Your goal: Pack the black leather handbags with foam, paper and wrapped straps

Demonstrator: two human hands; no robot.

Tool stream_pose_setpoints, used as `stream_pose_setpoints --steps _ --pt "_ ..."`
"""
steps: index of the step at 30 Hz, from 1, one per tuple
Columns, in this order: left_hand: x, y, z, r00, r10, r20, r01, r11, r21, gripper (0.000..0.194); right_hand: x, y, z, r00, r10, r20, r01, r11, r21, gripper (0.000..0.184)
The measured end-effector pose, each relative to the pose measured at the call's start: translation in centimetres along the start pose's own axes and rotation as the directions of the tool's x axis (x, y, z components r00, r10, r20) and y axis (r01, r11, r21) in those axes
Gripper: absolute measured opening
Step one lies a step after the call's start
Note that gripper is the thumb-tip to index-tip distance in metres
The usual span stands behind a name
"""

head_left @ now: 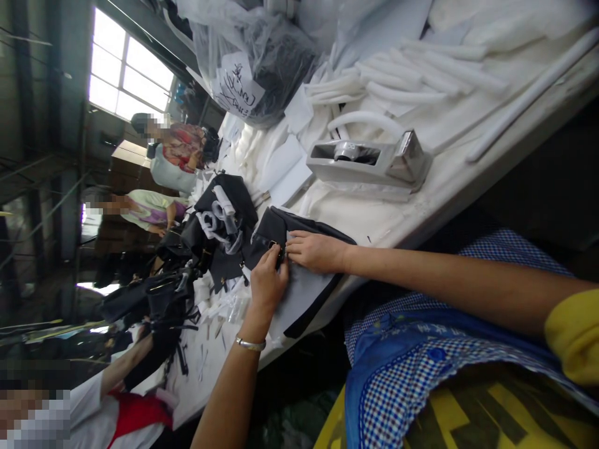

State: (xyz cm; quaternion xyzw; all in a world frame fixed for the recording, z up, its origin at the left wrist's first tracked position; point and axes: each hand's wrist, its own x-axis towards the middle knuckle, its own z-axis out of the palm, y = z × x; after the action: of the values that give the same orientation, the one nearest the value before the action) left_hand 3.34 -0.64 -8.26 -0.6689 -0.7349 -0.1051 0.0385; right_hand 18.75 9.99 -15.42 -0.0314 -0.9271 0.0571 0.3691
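Note:
A black bag [271, 222] with a grey surface showing on its near side lies on the white table, close to the edge. My left hand [267, 279], with a silver bangle at the wrist, pinches a small gold-coloured metal fitting [274, 245] on it. From the other side my right hand [316, 251] grips the bag beside that fitting, its fingers close together and its fingertips almost meeting my left thumb. What lies under the fingers is hidden. Just beyond is another black bag [238, 193] with straps wrapped in white material.
A grey tape dispenser [369, 163] stands on the table [355, 202] near the bag. White foam-like tubes [412, 78] and a clear plastic sack [253, 59] lie farther along. Several co-workers sit or stand around the table, one in a floral top [181, 144]. More black bags [163, 293] are piled opposite.

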Motion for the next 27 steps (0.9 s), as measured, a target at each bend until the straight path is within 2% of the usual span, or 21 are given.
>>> stream_pose_setpoints --steps 7,15,21,27 --pt "-0.2 -0.6 -1.0 0.988 -0.108 -0.110 0.092 0.986 -0.139 0.028 0.0 -0.1 -0.8 0.998 -0.016 -0.057 0.017 1.000 0.013 0.019" --pt "0.0 -0.4 -1.7 0.977 -0.182 -0.115 0.151 0.960 -0.235 0.026 -0.1 0.1 -0.6 0.997 -0.003 -0.071 0.008 0.997 0.080 0.018" --pt "-0.1 -0.5 -2.3 0.980 -0.162 -0.117 0.134 0.967 -0.216 0.025 0.0 0.1 -1.0 0.997 -0.005 -0.080 0.012 0.996 0.087 0.019" --pt "0.1 0.5 -3.0 0.978 -0.108 -0.176 0.077 0.982 -0.175 0.021 0.2 0.0 -1.4 0.997 -0.005 -0.077 0.011 0.997 0.080 0.018"
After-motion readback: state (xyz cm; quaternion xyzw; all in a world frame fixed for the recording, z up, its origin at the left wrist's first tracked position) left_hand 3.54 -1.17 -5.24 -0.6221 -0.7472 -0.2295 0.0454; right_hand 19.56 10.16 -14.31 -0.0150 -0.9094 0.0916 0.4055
